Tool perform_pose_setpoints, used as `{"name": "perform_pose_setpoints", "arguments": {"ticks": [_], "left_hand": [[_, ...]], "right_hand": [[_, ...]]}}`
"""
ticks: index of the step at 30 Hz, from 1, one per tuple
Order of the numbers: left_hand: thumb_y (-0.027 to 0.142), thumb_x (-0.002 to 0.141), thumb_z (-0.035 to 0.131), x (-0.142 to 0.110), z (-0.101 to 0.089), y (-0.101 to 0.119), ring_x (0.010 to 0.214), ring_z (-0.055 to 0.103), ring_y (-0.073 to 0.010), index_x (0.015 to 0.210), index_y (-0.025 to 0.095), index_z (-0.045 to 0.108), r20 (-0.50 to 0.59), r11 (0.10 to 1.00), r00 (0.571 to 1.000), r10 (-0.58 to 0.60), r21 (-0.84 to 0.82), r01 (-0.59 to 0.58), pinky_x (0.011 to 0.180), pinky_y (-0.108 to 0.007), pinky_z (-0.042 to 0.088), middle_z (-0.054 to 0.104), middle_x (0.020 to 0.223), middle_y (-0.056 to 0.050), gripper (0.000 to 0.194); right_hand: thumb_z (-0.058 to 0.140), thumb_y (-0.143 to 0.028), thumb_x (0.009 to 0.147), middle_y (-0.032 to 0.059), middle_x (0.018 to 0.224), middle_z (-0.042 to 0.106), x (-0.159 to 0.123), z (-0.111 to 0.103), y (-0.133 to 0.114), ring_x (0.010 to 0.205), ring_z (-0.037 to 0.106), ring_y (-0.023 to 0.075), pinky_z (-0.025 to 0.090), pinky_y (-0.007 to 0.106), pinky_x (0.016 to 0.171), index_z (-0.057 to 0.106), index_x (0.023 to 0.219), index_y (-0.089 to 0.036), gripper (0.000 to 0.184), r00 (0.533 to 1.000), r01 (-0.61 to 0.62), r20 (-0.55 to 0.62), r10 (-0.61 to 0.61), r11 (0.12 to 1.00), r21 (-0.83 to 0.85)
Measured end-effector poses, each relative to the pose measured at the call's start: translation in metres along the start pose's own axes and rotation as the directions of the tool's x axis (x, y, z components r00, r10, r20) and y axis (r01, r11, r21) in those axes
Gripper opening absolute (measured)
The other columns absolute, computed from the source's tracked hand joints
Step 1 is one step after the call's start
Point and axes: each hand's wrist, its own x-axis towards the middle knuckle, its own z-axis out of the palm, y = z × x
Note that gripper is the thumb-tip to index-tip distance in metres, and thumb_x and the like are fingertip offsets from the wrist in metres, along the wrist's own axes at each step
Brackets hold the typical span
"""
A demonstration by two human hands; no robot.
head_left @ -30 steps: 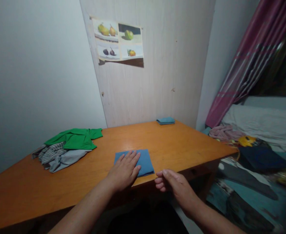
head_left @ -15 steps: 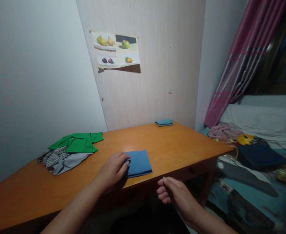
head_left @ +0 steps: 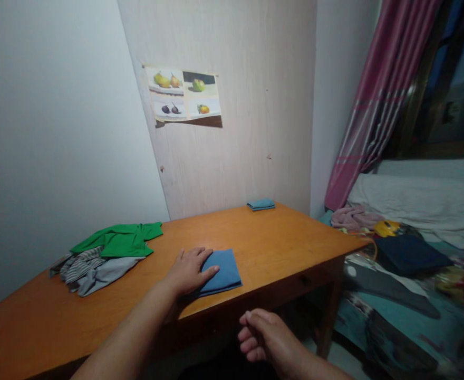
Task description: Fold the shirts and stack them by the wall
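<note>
A folded blue cloth (head_left: pixel 224 268) lies near the front edge of the wooden table (head_left: pixel 291 237). My left hand (head_left: pixel 192 270) rests on its left side, palm down with the fingers spread. In front of the table edge, off the surface, my right hand (head_left: pixel 261 333) hangs with its fingers curled and the thumb against the index finger; I see nothing between them. To the left lies a loose pile of clothes: a green garment (head_left: pixel 121 240) on top, a striped one (head_left: pixel 82 266) and a grey one (head_left: pixel 107 274) beneath.
A folded teal cloth (head_left: pixel 261 204) sits at the table's far right corner by the wall. Beyond the table's right edge is a bed with a dark folded garment (head_left: pixel 409 254) and other clothes. Fruit pictures (head_left: pixel 184 97) hang on the wall.
My left hand has flattened and spread its fingers over the blue cloth. My right hand has moved down and slightly left. The view has shifted a little.
</note>
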Motion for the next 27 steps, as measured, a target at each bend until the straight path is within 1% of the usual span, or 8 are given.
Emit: {"name": "perform_pose_setpoints", "arguments": {"ticks": [3,5,8,11,13,17,22,27], "left_hand": [[0.069,0.092,0.035,-0.005,0.002,0.003,0.123,0.056,-0.0317,0.144,0.027,0.048,0.007,1.0,1.0,0.008,-0.013,-0.008,0.105,-0.048,0.037,0.057,0.139,-0.014,0.069],[0.069,0.092,0.035,-0.009,0.001,0.007,0.119,0.058,-0.032,0.142,0.027,0.051,0.001,1.0,1.0,-0.001,-0.009,0.001,0.1,-0.046,0.04,0.059,0.135,-0.014,0.068],[0.07,0.092,0.035,-0.017,-0.002,0.017,0.119,0.057,-0.0338,0.139,0.028,0.053,-0.001,1.0,1.0,-0.028,0.001,0.028,0.098,-0.048,0.041,0.059,0.134,-0.014,0.066],[0.069,0.093,0.033,-0.024,-0.004,0.028,0.119,0.056,-0.0349,0.139,0.028,0.053,-0.008,0.998,0.998,-0.058,0.014,0.058,0.098,-0.051,0.04,0.059,0.134,-0.013,0.065],[0.069,0.093,0.031,-0.029,-0.005,0.036,0.118,0.056,-0.0357,0.139,0.027,0.052,-0.01,0.997,0.997,-0.074,0.029,0.075,0.096,-0.052,0.04,0.059,0.133,-0.014,0.066],[0.07,0.094,0.028,-0.039,-0.004,0.046,0.117,0.056,-0.0361,0.139,0.027,0.052,-0.03,0.995,0.996,-0.081,0.052,0.082,0.094,-0.051,0.041,0.06,0.131,-0.015,0.067],[0.067,0.095,0.028,-0.048,-0.001,0.054,0.117,0.056,-0.0344,0.138,0.029,0.052,-0.058,0.993,0.993,-0.102,0.06,0.105,0.095,-0.05,0.04,0.06,0.131,-0.014,0.062],[0.062,0.098,0.024,-0.051,-0.002,0.06,0.115,0.057,-0.0349,0.139,0.027,0.051,-0.066,0.992,0.993,-0.096,0.071,0.1,0.092,-0.051,0.041,0.06,0.131,-0.014,0.061]], "right_hand": [[0.07,-0.051,0.08,0.0044,0.081,0.068,0.003,0.003,0.004,0.065,0.064,0.012,0.047,0.021,0.057,0.062,0.092,-0.016,0.037,1.0,-0.011,0.021,0.01,0.999,0.04],[0.072,-0.052,0.08,0.0053,0.087,0.069,0.003,0.006,0.008,0.073,0.066,0.0136,0.05,0.023,0.063,0.063,0.094,-0.017,0.039,0.999,-0.017,0.031,0.015,0.998,0.066],[0.074,-0.054,0.079,0.0064,0.096,0.07,0.002,0.013,0.012,0.089,0.068,0.0172,0.052,0.028,0.078,0.064,0.099,-0.017,0.043,0.998,-0.014,0.065,0.006,0.991,0.131],[0.079,-0.052,0.075,0.0057,0.104,0.07,0.003,0.023,0.016,0.102,0.066,0.0195,0.05,0.034,0.092,0.063,0.104,-0.019,0.046,0.995,-0.014,0.101,-0.011,0.97,0.243],[0.082,-0.05,0.072,0.0055,0.106,0.069,0.005,0.031,0.016,0.105,0.065,0.0204,0.048,0.036,0.098,0.062,0.104,-0.019,0.049,0.994,-0.014,0.109,-0.021,0.95,0.312],[0.084,-0.054,0.069,0.0082,0.102,0.069,0.01,0.046,0.014,0.106,0.066,0.0231,0.048,0.038,0.1,0.062,0.099,-0.016,0.053,0.99,-0.011,0.135,-0.048,0.912,0.41],[0.086,-0.054,0.066,0.0044,0.093,0.067,0.011,0.054,0.011,0.098,0.068,0.0222,0.051,0.038,0.097,0.061,0.096,-0.017,0.054,0.993,0.014,0.094,-0.067,0.878,0.479],[0.082,-0.05,0.072,0.0056,0.104,0.07,0.009,0.061,0.005,0.101,0.067,0.0214,0.051,0.039,0.097,0.062,0.108,-0.019,0.053,0.99,0.053,0.086,-0.108,0.874,0.484]]}}
